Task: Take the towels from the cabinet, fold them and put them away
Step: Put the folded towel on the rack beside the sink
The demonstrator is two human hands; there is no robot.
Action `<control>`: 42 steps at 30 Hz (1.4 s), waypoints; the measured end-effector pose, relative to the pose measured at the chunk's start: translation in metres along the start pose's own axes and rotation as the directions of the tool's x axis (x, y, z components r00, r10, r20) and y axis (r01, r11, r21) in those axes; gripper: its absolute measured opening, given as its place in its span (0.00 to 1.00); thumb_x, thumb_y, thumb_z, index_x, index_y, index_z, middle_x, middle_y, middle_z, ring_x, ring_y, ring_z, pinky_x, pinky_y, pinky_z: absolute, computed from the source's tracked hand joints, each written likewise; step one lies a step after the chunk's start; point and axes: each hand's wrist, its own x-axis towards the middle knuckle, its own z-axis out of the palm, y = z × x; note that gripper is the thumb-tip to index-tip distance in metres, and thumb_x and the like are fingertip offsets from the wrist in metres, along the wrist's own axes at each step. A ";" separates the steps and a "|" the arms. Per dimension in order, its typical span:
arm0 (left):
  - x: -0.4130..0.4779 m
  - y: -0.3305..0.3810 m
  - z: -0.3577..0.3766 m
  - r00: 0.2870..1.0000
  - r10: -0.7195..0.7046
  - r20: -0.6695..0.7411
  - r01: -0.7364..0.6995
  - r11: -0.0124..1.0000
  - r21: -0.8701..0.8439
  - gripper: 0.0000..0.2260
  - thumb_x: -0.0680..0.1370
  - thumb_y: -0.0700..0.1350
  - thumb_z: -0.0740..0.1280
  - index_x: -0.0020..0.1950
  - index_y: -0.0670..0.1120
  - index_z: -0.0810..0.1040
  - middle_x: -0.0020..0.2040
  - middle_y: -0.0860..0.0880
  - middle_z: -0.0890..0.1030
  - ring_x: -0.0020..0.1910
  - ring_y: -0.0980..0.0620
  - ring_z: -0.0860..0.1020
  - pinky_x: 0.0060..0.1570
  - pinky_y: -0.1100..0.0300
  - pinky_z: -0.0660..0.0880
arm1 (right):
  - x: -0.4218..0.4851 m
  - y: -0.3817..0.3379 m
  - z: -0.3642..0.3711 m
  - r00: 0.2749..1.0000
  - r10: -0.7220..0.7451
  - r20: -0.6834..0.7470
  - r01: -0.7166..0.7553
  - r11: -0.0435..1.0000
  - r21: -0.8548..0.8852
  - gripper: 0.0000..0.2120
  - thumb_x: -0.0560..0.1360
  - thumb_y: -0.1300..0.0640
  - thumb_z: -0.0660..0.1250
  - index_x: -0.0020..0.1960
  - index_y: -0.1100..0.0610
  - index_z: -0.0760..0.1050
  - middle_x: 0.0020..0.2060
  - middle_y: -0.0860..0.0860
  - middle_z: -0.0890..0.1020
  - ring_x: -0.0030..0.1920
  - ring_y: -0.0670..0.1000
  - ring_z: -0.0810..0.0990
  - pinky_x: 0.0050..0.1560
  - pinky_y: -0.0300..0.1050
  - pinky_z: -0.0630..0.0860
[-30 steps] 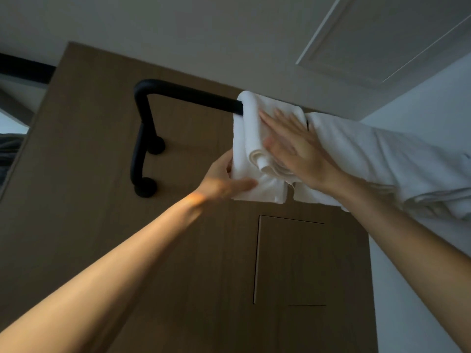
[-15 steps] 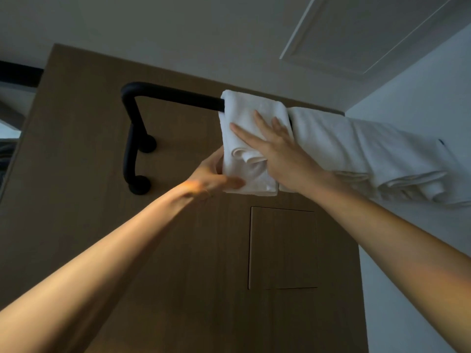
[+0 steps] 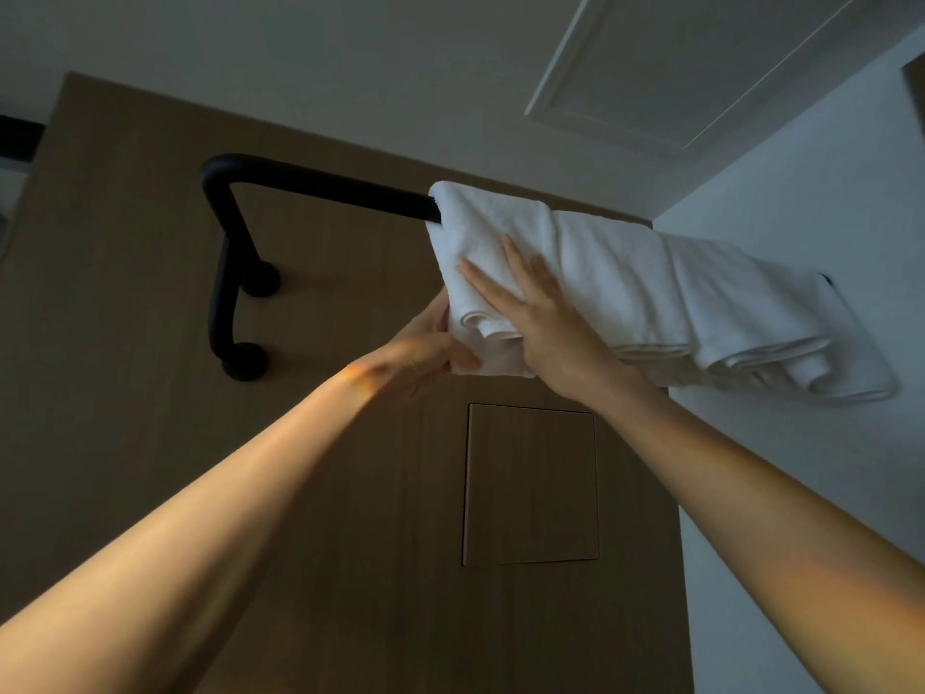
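Observation:
A folded white towel (image 3: 488, 232) hangs over the black rail (image 3: 320, 187) high on the wooden wall, at the left end of a row of towels. My left hand (image 3: 425, 350) grips its lower left edge from beneath, thumb on the front. My right hand (image 3: 538, 308) lies flat on the towel's front with straight, spread fingers. More folded white towels (image 3: 701, 303) hang to the right along the same rail.
The black rail bends down at its left end to two round wall mounts (image 3: 245, 360). A square wooden panel (image 3: 530, 485) is set in the wall below the towels. A white wall (image 3: 801, 443) stands to the right, the ceiling above.
My right hand has slid lower across the towel's front and the towel lies flatter against the row. The view has shifted, so the rail and towels sit further right.

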 end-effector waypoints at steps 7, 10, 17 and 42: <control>-0.009 0.005 -0.016 0.988 -0.139 -0.065 0.125 0.975 -0.186 0.24 0.77 0.53 0.58 0.70 0.43 0.70 0.61 0.41 0.79 0.57 0.45 0.79 0.58 0.52 0.75 | -0.013 0.008 -0.016 0.990 0.036 0.133 -0.070 0.964 0.257 0.39 0.77 0.67 0.58 0.75 0.32 0.51 0.78 0.39 0.48 0.71 0.50 0.67 0.54 0.38 0.74; -0.003 0.014 -0.019 0.981 -0.165 -0.101 0.158 0.984 -0.077 0.31 0.74 0.65 0.62 0.68 0.44 0.73 0.59 0.45 0.81 0.57 0.48 0.80 0.60 0.51 0.74 | -0.014 0.008 -0.032 0.991 0.130 -0.018 -0.119 0.948 0.294 0.23 0.80 0.61 0.56 0.73 0.44 0.67 0.60 0.44 0.77 0.46 0.35 0.76 0.49 0.38 0.72; 0.027 0.018 -0.004 0.914 -0.195 -0.356 0.179 0.981 -0.079 0.31 0.68 0.55 0.77 0.63 0.39 0.71 0.53 0.44 0.82 0.49 0.47 0.83 0.49 0.52 0.81 | 0.045 0.021 -0.036 0.937 0.221 -0.272 -0.145 0.952 0.271 0.20 0.81 0.57 0.52 0.72 0.49 0.66 0.73 0.48 0.66 0.73 0.48 0.61 0.72 0.47 0.61; 0.008 0.001 0.000 0.913 -0.049 -0.405 0.081 0.995 0.064 0.31 0.73 0.44 0.73 0.68 0.51 0.58 0.53 0.47 0.76 0.45 0.51 0.80 0.29 0.66 0.77 | 0.069 0.040 -0.017 0.967 0.252 -0.037 -0.249 0.966 0.075 0.24 0.83 0.46 0.44 0.77 0.37 0.42 0.78 0.46 0.48 0.78 0.52 0.46 0.71 0.71 0.42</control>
